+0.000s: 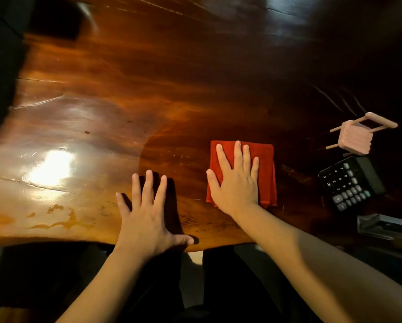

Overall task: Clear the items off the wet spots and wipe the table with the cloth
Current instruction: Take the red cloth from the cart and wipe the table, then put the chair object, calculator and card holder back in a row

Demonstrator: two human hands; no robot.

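Observation:
A folded red cloth (266, 164) lies flat on the glossy wooden table (125, 101), right of centre near the front edge. My right hand (236, 180) presses flat on the cloth, fingers spread. My left hand (146, 217) rests flat on the bare wood left of the cloth, fingers apart, holding nothing. Small wet streaks (58, 220) glisten near the front left edge. A black calculator (351, 183), a tipped pink miniature chair (356, 136) and a grey metal item (381, 226) sit at the right.
A dark rectangular object (55, 19) lies at the far left corner. A bright light glare (51, 169) reflects on the left of the tabletop. The table's front edge runs just below my left hand, with my dark-clothed legs beneath.

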